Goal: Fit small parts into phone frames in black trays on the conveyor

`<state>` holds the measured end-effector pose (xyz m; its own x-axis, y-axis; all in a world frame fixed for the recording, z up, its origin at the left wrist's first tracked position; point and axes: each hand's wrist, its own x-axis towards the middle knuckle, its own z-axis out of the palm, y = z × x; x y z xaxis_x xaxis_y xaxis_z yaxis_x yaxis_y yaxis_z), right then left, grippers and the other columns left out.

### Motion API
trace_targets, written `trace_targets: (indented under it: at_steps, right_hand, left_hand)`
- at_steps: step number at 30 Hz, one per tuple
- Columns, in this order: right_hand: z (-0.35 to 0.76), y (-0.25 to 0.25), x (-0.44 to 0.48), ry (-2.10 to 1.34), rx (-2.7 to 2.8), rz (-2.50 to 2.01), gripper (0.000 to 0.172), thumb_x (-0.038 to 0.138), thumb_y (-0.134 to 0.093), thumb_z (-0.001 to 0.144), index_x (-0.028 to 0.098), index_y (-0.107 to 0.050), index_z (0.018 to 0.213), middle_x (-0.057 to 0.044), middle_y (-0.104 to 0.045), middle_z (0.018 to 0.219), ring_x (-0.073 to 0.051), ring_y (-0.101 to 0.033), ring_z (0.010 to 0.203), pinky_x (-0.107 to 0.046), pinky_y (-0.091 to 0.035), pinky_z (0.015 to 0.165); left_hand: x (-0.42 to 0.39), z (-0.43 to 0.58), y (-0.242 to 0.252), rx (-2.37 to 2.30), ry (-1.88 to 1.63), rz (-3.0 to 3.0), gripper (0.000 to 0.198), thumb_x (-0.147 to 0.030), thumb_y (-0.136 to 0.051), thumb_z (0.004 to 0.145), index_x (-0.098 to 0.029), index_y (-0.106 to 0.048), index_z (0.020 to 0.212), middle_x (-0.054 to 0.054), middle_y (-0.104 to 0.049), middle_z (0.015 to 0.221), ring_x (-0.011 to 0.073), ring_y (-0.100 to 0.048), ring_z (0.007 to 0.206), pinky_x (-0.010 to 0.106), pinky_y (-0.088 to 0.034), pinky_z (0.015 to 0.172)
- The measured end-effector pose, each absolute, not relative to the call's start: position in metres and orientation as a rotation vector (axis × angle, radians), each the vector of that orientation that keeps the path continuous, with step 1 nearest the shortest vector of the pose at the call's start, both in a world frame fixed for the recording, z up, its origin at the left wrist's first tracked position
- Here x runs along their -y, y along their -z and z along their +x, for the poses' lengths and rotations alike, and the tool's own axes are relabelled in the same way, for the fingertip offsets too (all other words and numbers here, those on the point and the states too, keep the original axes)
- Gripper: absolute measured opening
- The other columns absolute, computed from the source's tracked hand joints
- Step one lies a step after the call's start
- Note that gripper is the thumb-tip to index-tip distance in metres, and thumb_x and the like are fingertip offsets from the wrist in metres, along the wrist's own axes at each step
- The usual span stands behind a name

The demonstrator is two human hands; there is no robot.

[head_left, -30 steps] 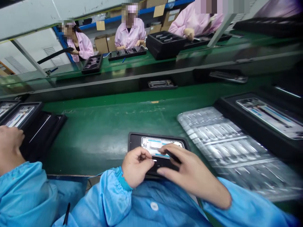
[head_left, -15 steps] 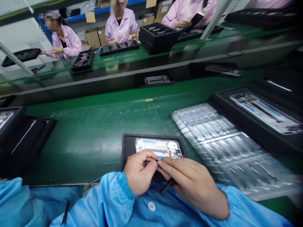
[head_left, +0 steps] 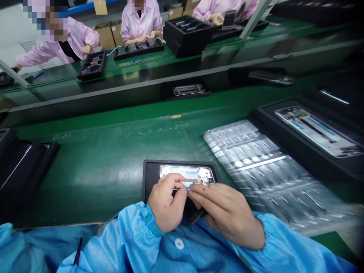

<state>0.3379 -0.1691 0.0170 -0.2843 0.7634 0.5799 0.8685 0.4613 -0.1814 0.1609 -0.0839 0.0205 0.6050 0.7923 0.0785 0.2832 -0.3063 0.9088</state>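
Note:
An opened phone frame with its inner parts showing lies in a black foam tray before me. My left hand is over its near left part, thumb and index finger closed together at the near edge; whatever they pinch is hidden. From the right, my right hand meets it, fingertips together at that same edge. A dark slim tool sticks out beneath its palm, its kind unclear. The fingers cover the near side of the phone frame.
On the right lies a clear plastic blister tray, beside a black tray with another phone frame. Black trays stand at the left. Across the green bench, several co-workers in pink handle trays.
The view has shifted slightly. My fingers stay together at the phone frame's near edge. Across the bench, the co-worker at left leans further in, and the one at right has turned a phone-like piece upright.

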Motion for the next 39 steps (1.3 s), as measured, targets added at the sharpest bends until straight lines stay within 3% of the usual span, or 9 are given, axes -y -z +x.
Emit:
trace_targets:
  at_steps: [3,7,14,26,33,39]
  right_hand:
    - [0.347,-0.014,0.159,0.162,2.060,-1.474,0.030,0.008,-0.052,0.085,0.018,-0.065,0.109,-0.008,-0.071,0.108,-0.021,-0.068,0.097,-0.036,-0.056,0.082]
    - [0.367,-0.008,0.137,-0.095,1.940,-1.714,0.022,0.009,-0.049,0.085,0.020,-0.064,0.097,-0.008,-0.067,0.114,-0.021,-0.067,0.100,-0.034,-0.057,0.084]
    - [0.373,0.012,0.128,-0.389,1.967,-1.703,0.024,0.008,-0.048,0.084,0.022,-0.064,0.095,-0.005,-0.067,0.113,-0.019,-0.065,0.106,-0.033,-0.054,0.093]
    - [0.361,0.022,0.133,0.062,2.216,-1.774,0.023,0.007,-0.049,0.086,0.017,-0.066,0.099,-0.008,-0.070,0.115,-0.020,-0.068,0.098,-0.031,-0.056,0.081]
    - [0.359,0.018,0.129,-0.058,2.147,-1.805,0.014,0.016,-0.052,0.091,0.018,-0.065,0.096,-0.007,-0.070,0.112,-0.018,-0.069,0.095,-0.029,-0.056,0.077]
    - [0.357,0.015,0.132,-0.067,2.113,-1.800,0.018,0.018,-0.052,0.091,0.018,-0.068,0.099,-0.008,-0.071,0.112,-0.021,-0.069,0.096,-0.033,-0.057,0.082]
  left_hand:
    - [0.070,0.161,-0.012,-0.862,-0.692,2.170,0.032,-0.018,-0.056,0.089,-0.022,-0.054,0.121,0.006,-0.068,0.110,0.0241,-0.057,0.114,0.043,-0.046,0.101]
    - [0.050,0.154,0.002,-0.901,-0.462,2.527,0.055,-0.034,-0.074,0.078,-0.021,-0.053,0.128,0.012,-0.058,0.132,0.0374,-0.041,0.130,0.060,-0.038,0.105]
    - [0.049,0.134,0.009,-0.804,-0.342,2.592,0.054,-0.044,-0.074,0.078,-0.025,-0.055,0.124,0.008,-0.057,0.132,0.0323,-0.046,0.119,0.056,-0.040,0.100]
    - [0.049,0.133,0.008,-0.784,-0.325,2.569,0.053,-0.042,-0.072,0.080,-0.026,-0.052,0.126,0.008,-0.055,0.133,0.0333,-0.045,0.119,0.056,-0.040,0.099]
    - [0.048,0.134,0.006,-0.774,-0.302,2.559,0.049,-0.042,-0.068,0.083,-0.025,-0.053,0.126,0.009,-0.055,0.132,0.0336,-0.045,0.120,0.057,-0.039,0.099]
    - [0.047,0.134,0.008,-0.772,-0.299,2.553,0.047,-0.043,-0.066,0.084,-0.025,-0.053,0.126,0.009,-0.056,0.132,0.0339,-0.046,0.120,0.057,-0.039,0.099]
